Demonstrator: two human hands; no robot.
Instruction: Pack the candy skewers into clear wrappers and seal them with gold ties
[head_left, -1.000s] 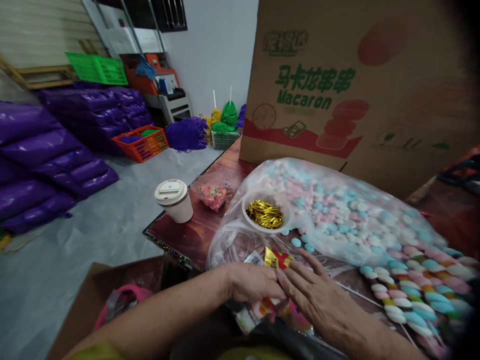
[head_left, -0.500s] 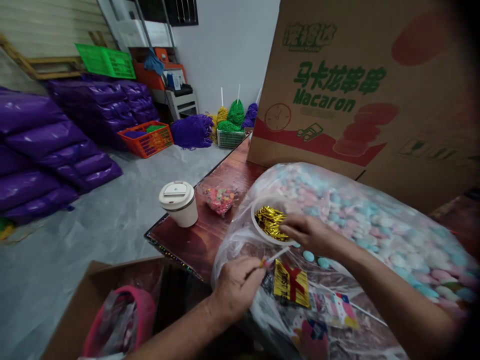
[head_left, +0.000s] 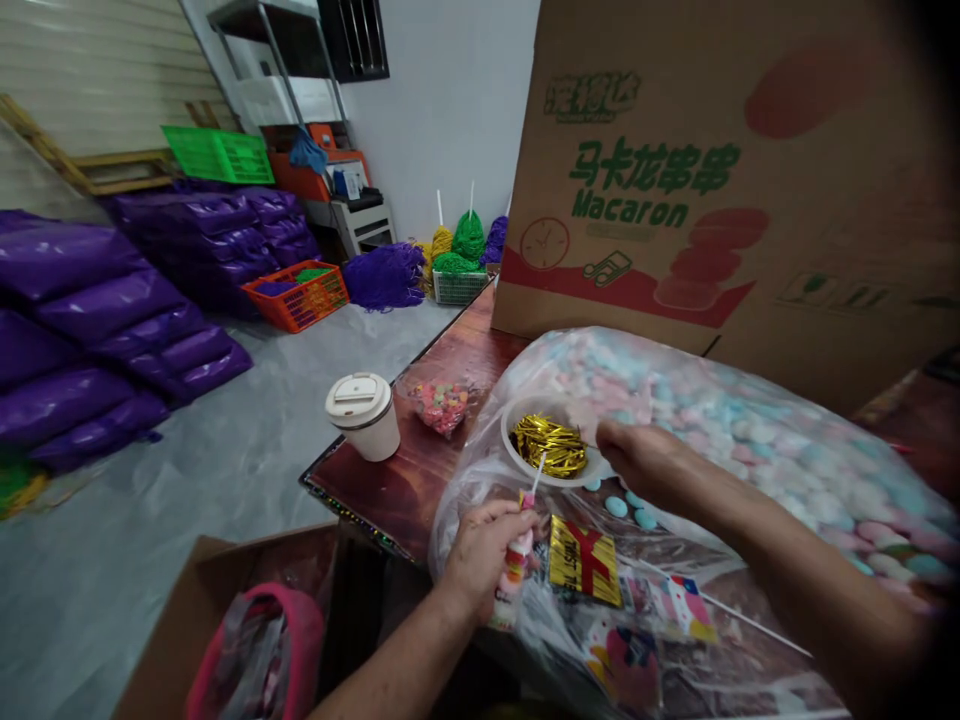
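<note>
Held in left hand (head_left: 484,550): wrapped candy skewer (head_left: 516,570), fingers closed round the wrapper, white tip tilted up and overlapping the near rim of bowl (head_left: 568,482) in view. Skewer located just in front of bowl, left of gold pack (head_left: 570,560). At right rim of bowl: right hand (head_left: 616,450), fingers drawn in narrow; cannot tell whether pinching anything.

In bowl: heap of gold ties (head_left: 551,447). Behind and right of bowl: big clear bag (head_left: 660,400) of pastel candies, spreading under the right forearm. Between bowl and gold pack: loose blue candies (head_left: 616,507). Nearer the body: printed packaging (head_left: 626,660) on crumpled clear plastic, plus thin white stick (head_left: 757,626) slanting off to the right. Left of bowl: small candy bag (head_left: 440,405), then lidded cup (head_left: 375,435) near the corner. Closing off the far side: tall cardboard box (head_left: 637,240) marked "Macaron".

Edges: glittery trim (head_left: 356,515) along the near-left table edge; below it, open carton (head_left: 176,610) with pink ring-shaped item (head_left: 304,650) inside. Tight reach to the right, between bag and packs; wood of table (head_left: 480,335) showing around cup and small candy bag. More room leftward past the edge, over grey floor (head_left: 262,430), as far as stacked purple bags (head_left: 82,310) and orange basket (head_left: 296,300).
</note>
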